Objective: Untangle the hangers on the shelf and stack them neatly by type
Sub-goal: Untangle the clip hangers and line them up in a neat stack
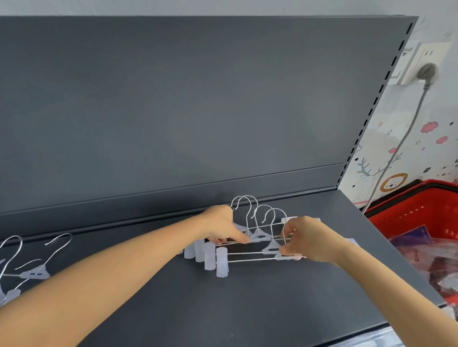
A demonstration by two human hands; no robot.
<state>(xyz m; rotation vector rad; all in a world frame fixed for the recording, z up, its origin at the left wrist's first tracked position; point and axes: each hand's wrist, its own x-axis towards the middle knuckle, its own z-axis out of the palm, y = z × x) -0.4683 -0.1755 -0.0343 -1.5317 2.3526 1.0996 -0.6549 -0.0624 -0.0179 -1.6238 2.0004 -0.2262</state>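
Head view puts us right over the dark grey shelf [267, 306], and both our hands are on a bundle of clip hangers [257, 252] lying near the back edge, right of centre. Our left hand [220, 224] curls over the left end of the bars, fingers wrapped round them just above the row of frosted clips. Our right hand [310, 240] pinches the right end between thumb and fingertips. Several wire hooks stand up between the two hands, curving the same way. Far to the left, well apart from the bundle, loose hangers [6, 279] lie overlapping on the shelf. Off the shelf's right end sits a red basket [409, 221] with plastic-wrapped goods inside, and a grey cable [403, 142] hangs from a wall socket behind it.
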